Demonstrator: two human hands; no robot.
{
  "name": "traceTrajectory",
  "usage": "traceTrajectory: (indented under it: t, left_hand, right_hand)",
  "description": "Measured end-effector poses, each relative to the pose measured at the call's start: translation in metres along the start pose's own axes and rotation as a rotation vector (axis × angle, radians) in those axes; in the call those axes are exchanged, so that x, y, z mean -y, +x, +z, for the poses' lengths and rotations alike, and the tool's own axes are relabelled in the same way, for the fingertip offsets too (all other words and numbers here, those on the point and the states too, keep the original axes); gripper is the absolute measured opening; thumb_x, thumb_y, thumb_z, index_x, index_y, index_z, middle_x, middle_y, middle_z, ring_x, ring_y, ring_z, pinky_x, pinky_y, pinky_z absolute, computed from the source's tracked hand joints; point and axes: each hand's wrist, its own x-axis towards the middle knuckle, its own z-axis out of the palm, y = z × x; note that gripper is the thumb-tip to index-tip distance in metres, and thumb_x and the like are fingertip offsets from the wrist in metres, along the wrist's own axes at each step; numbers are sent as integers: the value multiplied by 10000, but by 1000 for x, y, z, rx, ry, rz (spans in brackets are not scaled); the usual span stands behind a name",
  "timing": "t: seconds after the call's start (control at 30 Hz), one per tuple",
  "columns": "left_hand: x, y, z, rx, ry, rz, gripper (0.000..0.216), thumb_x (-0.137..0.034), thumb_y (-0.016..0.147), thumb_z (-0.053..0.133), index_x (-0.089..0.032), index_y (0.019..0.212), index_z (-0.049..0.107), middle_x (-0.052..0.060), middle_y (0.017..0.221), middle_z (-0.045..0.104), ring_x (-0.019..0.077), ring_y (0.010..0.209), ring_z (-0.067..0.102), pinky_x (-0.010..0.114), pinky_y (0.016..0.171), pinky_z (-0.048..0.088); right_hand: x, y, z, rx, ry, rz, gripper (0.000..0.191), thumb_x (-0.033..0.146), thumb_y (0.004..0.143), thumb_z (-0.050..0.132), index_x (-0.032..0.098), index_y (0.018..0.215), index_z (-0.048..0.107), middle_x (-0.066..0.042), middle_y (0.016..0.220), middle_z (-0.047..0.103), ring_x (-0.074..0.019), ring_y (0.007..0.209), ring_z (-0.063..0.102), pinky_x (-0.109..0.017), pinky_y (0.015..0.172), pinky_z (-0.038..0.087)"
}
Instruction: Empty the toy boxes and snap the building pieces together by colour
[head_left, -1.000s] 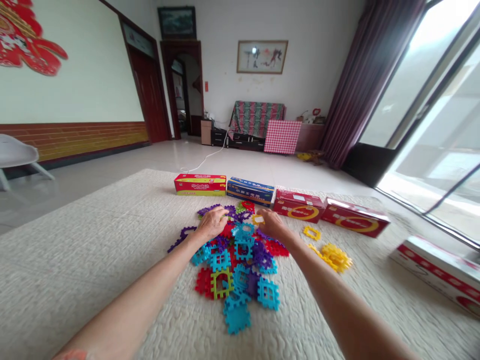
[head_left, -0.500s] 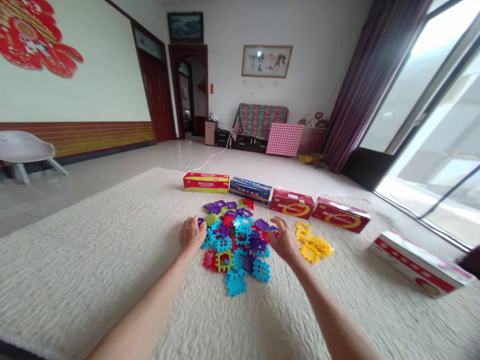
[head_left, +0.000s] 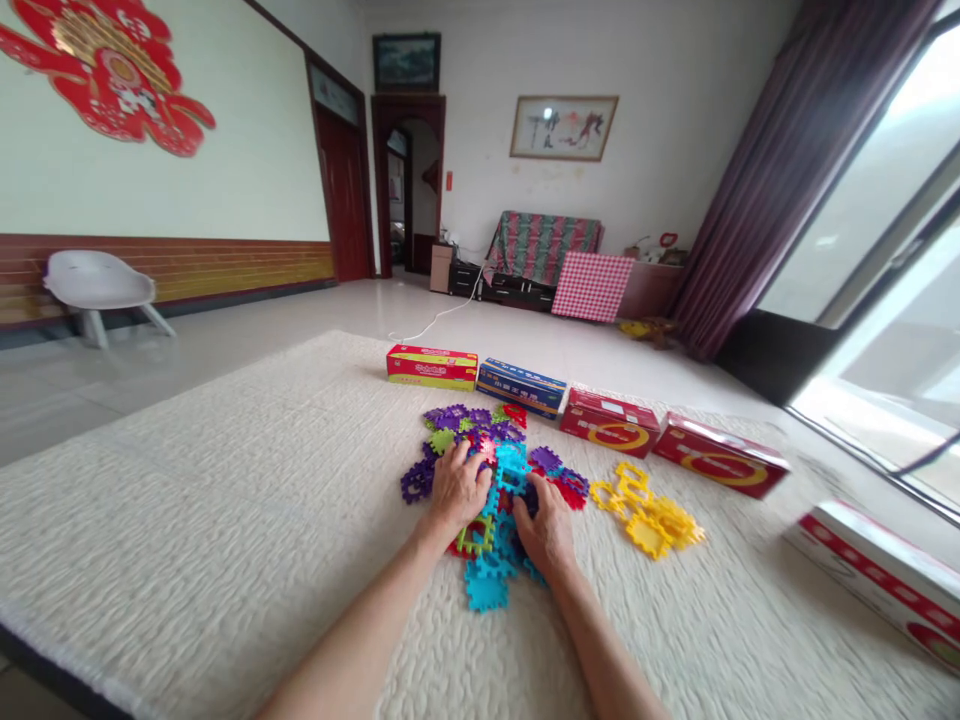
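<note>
A mixed pile of notched plastic building pieces lies on the cream textured cover, with light blue pieces point(head_left: 487, 587) in front and purple pieces point(head_left: 452, 416) at the back. My left hand point(head_left: 459, 492) rests on the left of the pile, fingers apart over red and blue pieces. To its right, my right hand point(head_left: 547, 520) touches the pile with bent fingers and the thumb held apart. Between that thumb and fingers a dark purple piece partly shows. A green piece point(head_left: 475, 537) sits between the wrists. Both palms hide the pieces beneath them.
Yellow pieces point(head_left: 651, 525) form a separate heap on the right. Behind the pile stand a red-and-green box point(head_left: 432, 368), a blue box point(head_left: 521, 387) and two dark red boxes point(head_left: 609, 422). A white-and-red box point(head_left: 885, 570) lies at the far right on the cream cover point(head_left: 247, 510).
Both hands have moved inward onto the pile and closer together, pressing some blue pieces together. Purple pieces at the left are now uncovered. The whole view has shifted, so the room appears farther right.
</note>
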Motion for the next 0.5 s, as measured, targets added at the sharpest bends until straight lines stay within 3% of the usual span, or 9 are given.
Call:
traceTrajectory:
  t: [0.13, 0.3, 0.5]
  left_hand:
    - [-10, 0, 1, 76, -86, 182, 275, -280, 914, 435, -206, 1091, 632, 80, 1234, 591, 213, 1180, 519, 370, 1036, 415]
    - [-10, 2, 3, 103, -128, 190, 254, -286, 894, 479, -193, 1085, 619, 79, 1124, 639, 214, 1146, 539, 376, 1008, 436]
    - [-13, 0, -13, 71, -132, 200, 311, -348, 899, 484, -210, 1141, 621, 80, 1189, 629, 253, 1222, 486, 434, 1015, 399]
  right_hand:
    - [-5, 3, 2, 16, 30, -3, 363, 280, 818, 447, 167, 1140, 571, -143, 1103, 637, -273, 1042, 573, -453, 920, 453]
    - [-6, 7, 1, 71, 107, -25, 380, 278, 844, 415, 194, 1182, 568, -124, 1175, 622, -258, 1113, 563, -467, 979, 431]
    - [-3, 9, -12, -128, 237, -8, 352, 318, 890, 374, 186, 1148, 574, -125, 1222, 605, -236, 1182, 534, -449, 1012, 410]
